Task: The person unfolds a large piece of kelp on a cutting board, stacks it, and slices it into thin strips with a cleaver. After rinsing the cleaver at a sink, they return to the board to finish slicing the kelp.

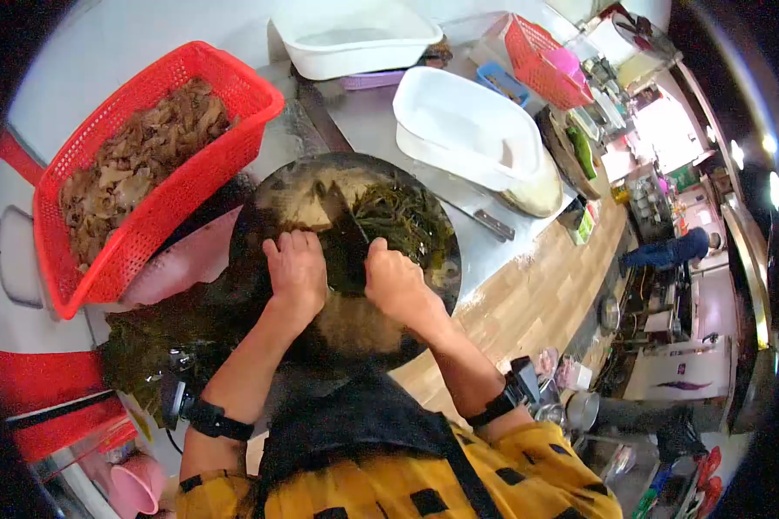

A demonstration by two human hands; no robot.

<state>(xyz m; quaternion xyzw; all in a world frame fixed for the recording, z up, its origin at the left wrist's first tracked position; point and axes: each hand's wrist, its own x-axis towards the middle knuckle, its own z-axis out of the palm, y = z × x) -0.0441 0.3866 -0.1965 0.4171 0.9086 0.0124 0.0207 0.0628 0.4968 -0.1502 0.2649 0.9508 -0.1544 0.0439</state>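
Note:
A round chopping board [355, 324] lies before me, with dark green shredded strips [402, 216] on its right part. My right hand [398, 281] is closed round the handle of a dark, broad knife [344, 227], whose blade points away from me. Just left of the blade, my left hand [296, 270] presses down with its fingers curled on dark green leafy material, which blends into the shadow around it. More of the dark leafy material [151, 342] hangs at the board's lower left.
A red basket [160, 186] of brown pieces stands at the left. White tubs [467, 121] [355, 39] are at the back. Another knife [493, 223] lies right of the board. A green vegetable [581, 151] rests on a wooden board. Far right, a person [679, 249] stands.

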